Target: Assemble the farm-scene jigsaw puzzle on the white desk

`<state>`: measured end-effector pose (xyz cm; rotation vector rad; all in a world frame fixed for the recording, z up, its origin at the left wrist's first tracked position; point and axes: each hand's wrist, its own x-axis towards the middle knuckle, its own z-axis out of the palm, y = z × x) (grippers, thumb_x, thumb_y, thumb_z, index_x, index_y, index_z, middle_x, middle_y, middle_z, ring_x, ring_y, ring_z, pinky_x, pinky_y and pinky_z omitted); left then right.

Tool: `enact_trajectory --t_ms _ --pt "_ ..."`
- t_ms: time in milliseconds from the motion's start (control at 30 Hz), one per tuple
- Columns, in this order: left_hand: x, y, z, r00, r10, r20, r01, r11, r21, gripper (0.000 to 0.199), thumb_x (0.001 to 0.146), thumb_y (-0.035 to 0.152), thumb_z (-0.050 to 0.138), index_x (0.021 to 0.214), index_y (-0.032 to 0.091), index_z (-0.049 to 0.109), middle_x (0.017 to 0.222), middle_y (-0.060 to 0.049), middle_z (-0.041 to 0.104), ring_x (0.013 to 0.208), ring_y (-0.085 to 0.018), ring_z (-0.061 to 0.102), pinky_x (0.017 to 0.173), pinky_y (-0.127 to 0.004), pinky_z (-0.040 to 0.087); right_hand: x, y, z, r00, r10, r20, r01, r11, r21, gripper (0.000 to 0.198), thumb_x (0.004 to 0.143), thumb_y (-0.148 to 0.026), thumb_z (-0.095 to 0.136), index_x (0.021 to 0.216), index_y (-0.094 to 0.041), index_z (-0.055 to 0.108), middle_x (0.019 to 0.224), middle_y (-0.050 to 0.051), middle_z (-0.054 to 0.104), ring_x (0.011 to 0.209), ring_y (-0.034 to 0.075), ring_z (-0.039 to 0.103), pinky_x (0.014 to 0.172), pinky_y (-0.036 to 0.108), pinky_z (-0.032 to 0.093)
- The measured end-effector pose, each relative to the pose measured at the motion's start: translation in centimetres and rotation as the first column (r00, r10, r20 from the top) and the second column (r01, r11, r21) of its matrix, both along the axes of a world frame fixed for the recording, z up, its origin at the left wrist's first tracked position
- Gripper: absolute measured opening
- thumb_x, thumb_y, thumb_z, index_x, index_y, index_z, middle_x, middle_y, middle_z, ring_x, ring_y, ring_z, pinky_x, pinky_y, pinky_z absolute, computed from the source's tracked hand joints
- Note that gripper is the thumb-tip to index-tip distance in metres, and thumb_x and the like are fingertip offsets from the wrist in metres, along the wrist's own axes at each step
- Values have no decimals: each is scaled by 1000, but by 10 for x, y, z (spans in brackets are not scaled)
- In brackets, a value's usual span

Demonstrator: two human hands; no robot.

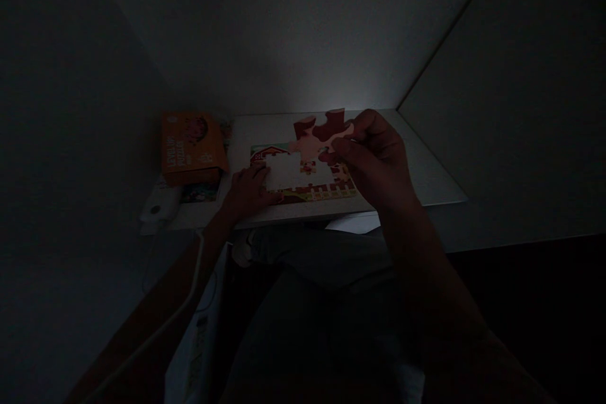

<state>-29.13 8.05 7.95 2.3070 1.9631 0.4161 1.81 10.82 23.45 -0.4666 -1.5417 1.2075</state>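
Observation:
Between the thumb and fingers of my right hand (381, 158) is a large puzzle piece (310, 145) in dark red and pale pink, held up above the table. Below it lies a partly assembled jigsaw puzzle (326, 192), its border showing a red barn at the upper left and a white fence along the bottom. A small joined patch (307, 167) sits inside the border, with bare white table around it. My left hand (249, 192) rests at the puzzle's left edge, fingers spread and lying flat.
An orange puzzle box (194, 148) stands at the table's left, over a colourful printed sheet (201, 192). A white device (158, 205) with a cable (196, 271) sits at the left front corner. Walls enclose the white table (426, 177). The scene is very dark.

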Motion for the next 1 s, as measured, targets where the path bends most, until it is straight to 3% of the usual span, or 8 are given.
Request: enact_trajectory --t_ms 100,167,300,433,567,733,867,1000 --pt "-1 1 0 1000 -3 1 3 1000 -13 88 107 74 67 175 19 57 189 -19 47 168 -44 51 137 -62 37 14 30 -14 997 -51 55 46 994 100 58 97 -67 95 143 -43 69 117 -3 80 105 22 84 85 38 76" --pt "0 0 2 1000 -2 2 2 1000 -18 89 106 74 69 175 20 57 189 -19 47 169 -44 49 137 -61 37 29 61 -34 981 -121 150 100 985 141 66 98 -68 93 153 -43 67 118 -1 81 108 23 84 88 37 75" --pt "2 -1 5 1000 7 1 -7 1000 -14 87 105 73 69 175 20 57 188 -20 48 170 -45 49 138 -61 37 60 115 -95 883 -233 407 207 972 109 61 95 -76 90 135 -32 76 111 5 85 102 27 84 86 42 72" --pt "4 0 5 1000 8 13 -8 1000 6 88 106 76 66 173 20 58 187 -20 50 168 -46 50 138 -63 37 75 131 -138 777 -169 606 264 962 -70 52 90 -70 95 111 -27 74 110 11 90 96 29 84 85 44 72" --pt "-1 0 4 999 -5 42 4 1000 12 84 108 74 64 172 20 58 186 -21 50 168 -44 51 139 -64 36 69 128 -149 789 -104 606 234 962 -140 41 94 -58 94 110 -27 72 118 11 91 102 29 86 89 45 72" --pt "0 -8 7 994 -32 100 20 992 123 73 109 59 68 171 22 58 181 -19 58 171 -40 51 141 -61 36 53 127 -152 744 -160 649 284 955 -91 34 97 -53 93 110 -27 76 114 12 90 108 32 86 97 50 72" --pt "40 -8 11 996 -11 86 -2 989 147 63 113 54 63 169 25 62 178 -18 62 171 -40 52 141 -65 34 52 128 -154 798 -140 587 263 956 -130 38 95 -55 93 114 -26 74 116 12 90 102 31 86 87 46 74" --pt "92 7 16 990 -139 28 136 985 103 67 119 56 53 177 21 54 187 -16 52 179 -37 40 146 -65 26 54 129 -157 853 -66 517 231 937 -261 50 92 -62 93 120 -29 70 121 10 90 94 28 85 72 41 73"
